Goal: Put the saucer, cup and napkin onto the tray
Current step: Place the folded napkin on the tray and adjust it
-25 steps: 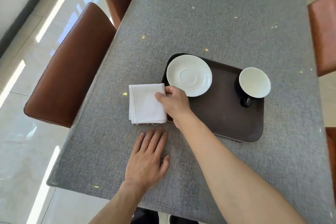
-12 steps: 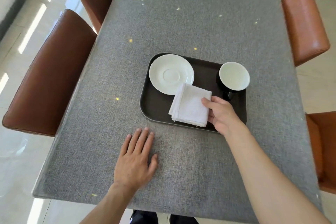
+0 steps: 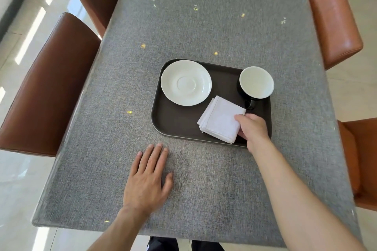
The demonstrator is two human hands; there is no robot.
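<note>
Since one second ago, the folded white napkin [image 3: 221, 121] has gone from the bare tablecloth at the left of the dark tray [image 3: 173, 120] onto the tray itself, and your right hand has carried it there.

From the left: brown leather chairs [image 3: 47, 87] stand along the table's side. Your left hand [image 3: 148, 181] lies flat on the grey tablecloth [image 3: 204, 16], fingers spread, holding nothing, a little before the tray's near edge. On the tray, the white saucer [image 3: 186, 83] sits in the far left corner, and the napkin lies at the near middle, just beside the saucer; whether they touch, I cannot tell. Your right hand [image 3: 252, 129] is closed on the napkin's right edge, thumb on top. The cup [image 3: 256, 85], dark outside and white inside, stands upright in the far right corner, its handle toward you.

I judge that all three things are now on the tray and only the release remains. The napkin's near corner comes close to the tray's near rim, so let go gently. Toward you, the table is free for pulling the hand back.
</note>
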